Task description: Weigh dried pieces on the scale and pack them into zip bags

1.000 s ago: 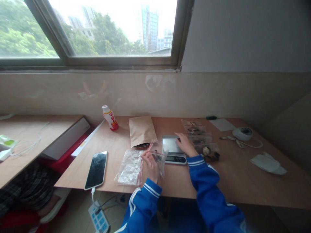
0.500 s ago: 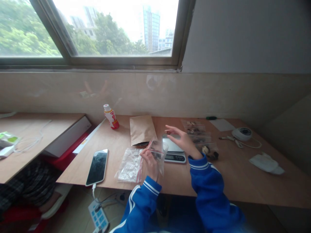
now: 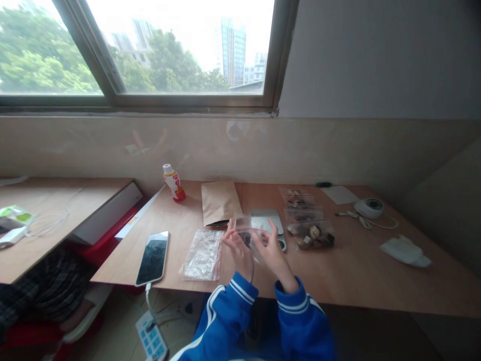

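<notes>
Between my two hands is a clear zip bag (image 3: 246, 222) with a red seal line and something dark inside. My left hand (image 3: 238, 250) is closed on its left side. At the bag's right side, my right hand (image 3: 271, 248) grips it with bent fingers. Just behind the hands lies a digital kitchen scale (image 3: 266, 219), its display partly covered by my right hand. Left of my hands rests a stack of clear zip bags (image 3: 203, 254). A brown paper pouch (image 3: 221, 201) lies farther back, its dark opening facing me.
Filled zip bags (image 3: 311, 235) lie in a row right of the scale. A phone (image 3: 153, 258) on a cable and a drink bottle (image 3: 174, 183) are at left. A white round device (image 3: 370, 207), a crumpled tissue (image 3: 406, 250) and paper (image 3: 340, 194) are at right.
My right hand has come down and left from above the scale to the zip bag, and both hands are now on it. My left hand has moved slightly right.
</notes>
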Available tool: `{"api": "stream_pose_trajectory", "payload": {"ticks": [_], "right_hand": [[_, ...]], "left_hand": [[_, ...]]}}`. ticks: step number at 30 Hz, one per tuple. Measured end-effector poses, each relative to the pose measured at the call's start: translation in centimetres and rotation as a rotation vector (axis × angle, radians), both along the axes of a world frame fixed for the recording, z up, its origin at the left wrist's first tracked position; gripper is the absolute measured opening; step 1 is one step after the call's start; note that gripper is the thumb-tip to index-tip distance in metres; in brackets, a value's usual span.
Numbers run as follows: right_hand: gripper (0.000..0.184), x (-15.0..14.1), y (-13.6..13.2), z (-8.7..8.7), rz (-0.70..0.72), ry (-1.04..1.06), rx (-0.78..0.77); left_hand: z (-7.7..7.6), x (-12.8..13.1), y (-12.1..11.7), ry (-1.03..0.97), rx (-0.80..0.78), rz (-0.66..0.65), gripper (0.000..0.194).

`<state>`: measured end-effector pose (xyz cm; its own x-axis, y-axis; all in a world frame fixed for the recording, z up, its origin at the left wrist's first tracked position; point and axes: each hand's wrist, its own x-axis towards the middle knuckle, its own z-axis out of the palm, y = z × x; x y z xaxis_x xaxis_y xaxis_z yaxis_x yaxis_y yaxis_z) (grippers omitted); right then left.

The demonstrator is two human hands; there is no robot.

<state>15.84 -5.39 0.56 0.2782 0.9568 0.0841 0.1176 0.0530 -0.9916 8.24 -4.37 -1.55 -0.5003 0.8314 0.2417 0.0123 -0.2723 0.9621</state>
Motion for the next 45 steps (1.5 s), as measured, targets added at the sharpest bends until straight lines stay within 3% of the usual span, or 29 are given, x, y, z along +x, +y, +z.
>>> {"api": "stream_pose_trajectory", "payload": {"ticks": [4,7,11,14,18,23,30,34,45], "right_hand": [[0.056,0.5,0.1,1.0,-0.035,0.218,0.032],[0.045,1.8,0.0,2.0,0.003,0.317,0.031],[0.04,2.5,-0.3,2.2,0.032,0.358,0.024],[0.041,2.6,-0.2,1.6,0.032,0.343,0.031],[0.039,2.8,0.3,0.9,0.003,0.286,0.047],[0.038,3.3,0.5,0.4,-0.135,0.314,0.071],[0.04,3.6,-0.7,0.1,0.001,0.327,0.083],[0.035,3.6,-1.0,-0.2,-0.009,0.385,0.093],[0.038,5.0,-0.8,-1.3,-0.17,0.401,0.02]], "left_hand": [[-0.1,-0.9,0.6,0.068,0.025,-0.042,0.028],[-0.1,-2.8,2.0,0.093,-0.013,-0.081,0.035],[0.4,-5.0,3.1,0.081,-0.03,-0.373,0.034],[0.9,-5.5,2.9,0.035,-0.035,-0.469,0.033],[1.2,-5.0,2.4,-0.113,-0.084,-0.407,0.034],[1.4,-4.1,2.0,-0.165,-0.119,-0.35,0.036],[1.3,-3.5,1.4,-0.27,-0.152,-0.267,0.035],[1.3,-3.5,1.1,-0.315,-0.153,-0.184,0.037],[1.7,-4.2,0.4,-0.214,-0.207,-0.393,0.034]]}}
